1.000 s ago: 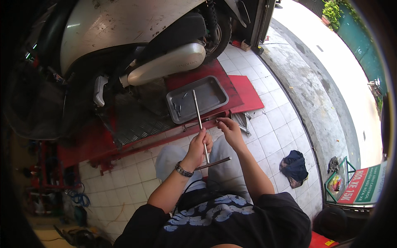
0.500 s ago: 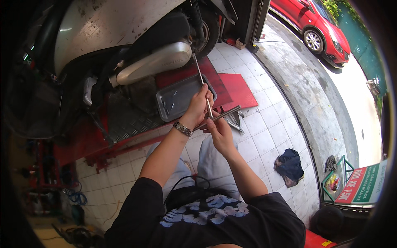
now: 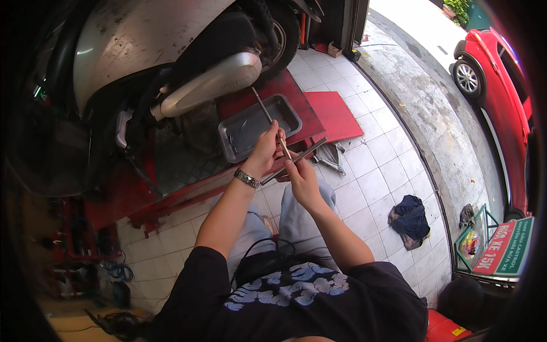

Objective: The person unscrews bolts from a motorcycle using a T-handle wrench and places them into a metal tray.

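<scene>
A long metal T-handle wrench (image 3: 264, 108) slants between my hands. My left hand (image 3: 268, 151) is wrapped round its shaft. My right hand (image 3: 303, 182) grips where the shaft meets the crossbar (image 3: 312, 147); its fingers are partly hidden. The shaft's far tip ends just below the rear of a silver engine-side cover (image 3: 219, 80) on a scooter (image 3: 137, 43); whether it touches anything there I cannot tell. Under the shaft, a grey metal tray (image 3: 232, 153) holds a few small metal pieces.
The scooter stands on a red lift platform (image 3: 310, 126) with a red ramp plate (image 3: 336, 117) beyond. A metal bracket (image 3: 332, 158) lies on white floor tiles, with a dark cloth (image 3: 409, 219) further right. Outside are a red car (image 3: 504, 102) and a signboard (image 3: 504, 248).
The wrench's tip has moved left and down, from beside the cover's rear end to below it. Both hands keep their grip. Outside, the red car has moved forward along the street.
</scene>
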The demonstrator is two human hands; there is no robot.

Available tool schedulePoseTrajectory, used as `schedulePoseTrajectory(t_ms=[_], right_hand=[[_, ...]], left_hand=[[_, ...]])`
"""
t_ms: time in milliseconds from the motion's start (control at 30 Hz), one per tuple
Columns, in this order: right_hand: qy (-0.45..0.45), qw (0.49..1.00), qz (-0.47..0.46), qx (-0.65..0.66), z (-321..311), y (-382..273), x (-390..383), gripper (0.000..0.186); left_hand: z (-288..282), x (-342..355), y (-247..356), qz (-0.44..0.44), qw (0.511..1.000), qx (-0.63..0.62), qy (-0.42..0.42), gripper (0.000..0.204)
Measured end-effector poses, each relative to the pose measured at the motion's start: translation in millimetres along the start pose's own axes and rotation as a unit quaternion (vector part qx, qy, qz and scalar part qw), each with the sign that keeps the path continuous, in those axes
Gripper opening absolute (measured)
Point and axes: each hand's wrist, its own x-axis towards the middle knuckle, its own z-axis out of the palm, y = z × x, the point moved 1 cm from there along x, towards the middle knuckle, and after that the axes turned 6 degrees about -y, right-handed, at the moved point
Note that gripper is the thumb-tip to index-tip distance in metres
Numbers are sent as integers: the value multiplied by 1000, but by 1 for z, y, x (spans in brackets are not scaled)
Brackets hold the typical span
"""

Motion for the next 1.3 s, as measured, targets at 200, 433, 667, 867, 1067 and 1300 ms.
schedulePoseTrajectory(t_ms=[200, 433, 667, 867, 1067, 1300], right_hand=[[14, 1000, -20, 20, 4, 15, 19, 36], [16, 1000, -22, -1, 1, 21, 29, 36], [14, 998, -56, -25, -2, 27, 32, 39], [19, 998, -54, -20, -5, 20, 33, 40], [13, 999, -47, -7, 0, 13, 27, 39], [7, 998, -33, 53, 11, 19, 28, 39]], left_hand=[[-7, 14, 14, -8, 1000, 14, -1, 42], [-16, 22, 19, -16, 999, 30, 4, 43], [-15, 23, 19, -32, 999, 37, 1, 46], [-12, 26, 25, -34, 998, 50, -14, 47], [-15, 26, 19, -28, 998, 49, -3, 47], [-23, 22, 17, -20, 998, 53, -27, 45]])
